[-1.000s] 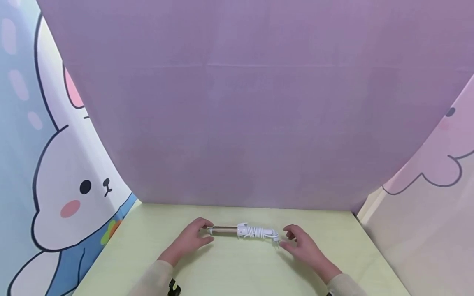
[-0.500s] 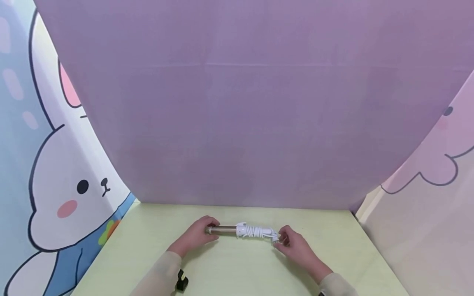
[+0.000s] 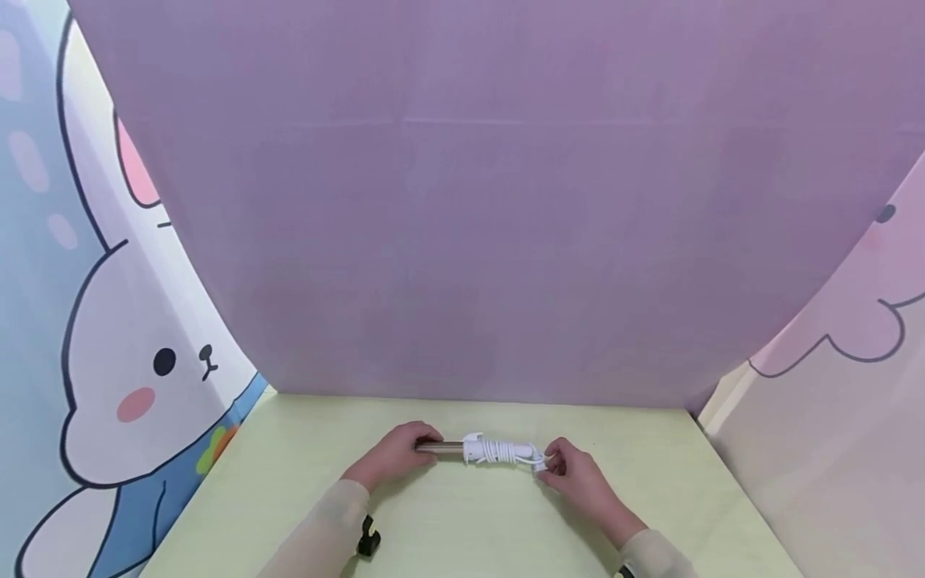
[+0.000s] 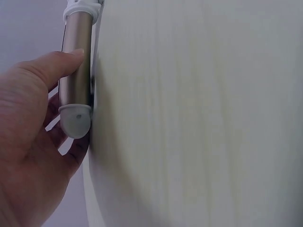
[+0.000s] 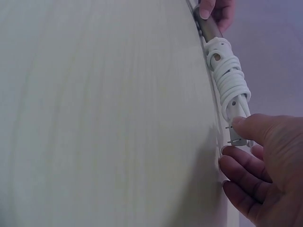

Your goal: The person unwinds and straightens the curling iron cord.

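A curling iron [image 3: 473, 451] lies crosswise over the table, its gold barrel [image 4: 75, 90] to the left and its white handle to the right. White cord [image 5: 231, 78] is wound in several turns round the handle. My left hand [image 3: 396, 454] grips the barrel near its tip, thumb on one side and fingers behind it; a pale rounded cap [image 4: 75, 122] sticks out past the thumb. At the opposite end, my right hand [image 3: 582, 480] pinches the plug [image 5: 236, 137] between thumb and fingers. Two metal pins show on that plug.
The pale wood-grain table [image 3: 462, 530] ends at a purple cloth backdrop [image 3: 462, 241]. A rabbit-print curtain [image 3: 108, 345] hangs on the left, and a pale pink printed one [image 3: 845, 401] on the right. A black clip-like piece [image 3: 368, 538] sits at the left sleeve.
My left hand has moved right, from beside the barrel's tip to gripping the barrel. My right hand has come left onto the plug. The curling iron lies in nearly the same place.
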Action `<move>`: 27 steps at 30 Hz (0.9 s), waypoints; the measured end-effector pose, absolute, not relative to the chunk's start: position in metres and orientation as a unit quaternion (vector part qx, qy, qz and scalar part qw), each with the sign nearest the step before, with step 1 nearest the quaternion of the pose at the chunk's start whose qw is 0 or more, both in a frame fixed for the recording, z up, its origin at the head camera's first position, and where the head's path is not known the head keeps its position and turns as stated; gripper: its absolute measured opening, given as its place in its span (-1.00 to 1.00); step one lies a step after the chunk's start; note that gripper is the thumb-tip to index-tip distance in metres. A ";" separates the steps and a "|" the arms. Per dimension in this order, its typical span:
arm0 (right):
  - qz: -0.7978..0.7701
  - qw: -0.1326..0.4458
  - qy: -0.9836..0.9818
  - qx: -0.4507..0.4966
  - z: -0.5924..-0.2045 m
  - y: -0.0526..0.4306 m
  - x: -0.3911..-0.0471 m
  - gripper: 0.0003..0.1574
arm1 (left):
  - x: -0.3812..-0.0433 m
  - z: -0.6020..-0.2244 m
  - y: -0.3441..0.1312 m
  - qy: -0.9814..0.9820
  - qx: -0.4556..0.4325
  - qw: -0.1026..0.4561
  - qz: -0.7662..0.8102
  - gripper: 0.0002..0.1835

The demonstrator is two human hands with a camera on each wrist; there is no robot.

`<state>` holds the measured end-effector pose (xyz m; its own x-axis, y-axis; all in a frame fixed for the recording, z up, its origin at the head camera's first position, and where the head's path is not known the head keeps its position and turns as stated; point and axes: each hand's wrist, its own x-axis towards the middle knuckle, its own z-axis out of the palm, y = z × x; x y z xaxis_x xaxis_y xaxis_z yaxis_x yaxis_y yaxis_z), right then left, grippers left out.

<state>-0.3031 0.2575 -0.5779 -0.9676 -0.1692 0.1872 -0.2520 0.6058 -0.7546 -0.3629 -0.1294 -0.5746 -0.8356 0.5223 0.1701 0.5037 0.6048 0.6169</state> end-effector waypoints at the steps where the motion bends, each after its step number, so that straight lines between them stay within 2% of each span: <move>1: 0.431 0.049 -0.893 0.118 -0.578 0.257 -0.303 -0.58 | -0.363 -0.575 -0.129 0.895 0.286 0.015 0.341 -0.73; 16: 0.489 0.084 -0.865 0.074 -0.579 0.250 -0.297 -0.66 | -0.346 -0.573 -0.129 0.876 0.288 0.036 0.385 -0.72; 27: 0.526 0.111 -0.839 0.086 -0.575 0.243 -0.294 -0.61 | -0.343 -0.576 -0.136 0.862 0.297 0.038 0.408 -0.69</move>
<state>-0.2938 0.2427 -0.5754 -0.9604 -0.0270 0.2772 -0.2613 0.4318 -0.8633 -0.3426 -0.1355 -0.5759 -0.8207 0.5434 0.1768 0.4810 0.4899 0.7271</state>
